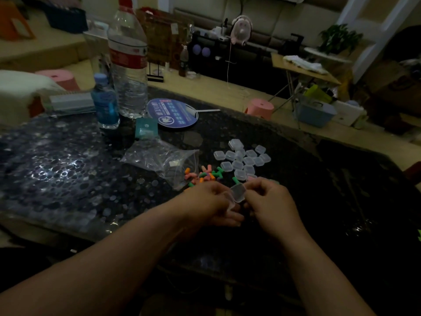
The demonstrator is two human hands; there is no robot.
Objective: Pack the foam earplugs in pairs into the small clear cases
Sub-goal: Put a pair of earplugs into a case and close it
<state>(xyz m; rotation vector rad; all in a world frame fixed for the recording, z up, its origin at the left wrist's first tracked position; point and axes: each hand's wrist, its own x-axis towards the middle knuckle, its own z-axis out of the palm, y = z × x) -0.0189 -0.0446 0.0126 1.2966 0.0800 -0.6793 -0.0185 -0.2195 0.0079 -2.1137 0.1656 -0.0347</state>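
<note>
A clear case, its lid swung open, is held between both hands just above the dark table. The left hand cradles it in curled fingers, and the right hand pinches its edge. It is too dim to tell what is inside. Beyond lie loose earplugs, partly hidden by the left hand, then other cases and a crumpled bag.

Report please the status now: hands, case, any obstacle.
Left hand and right hand both grip one clear case, lid looks open. Earplugs loose on table beyond. Plastic bag beside them, not blocking.
</note>
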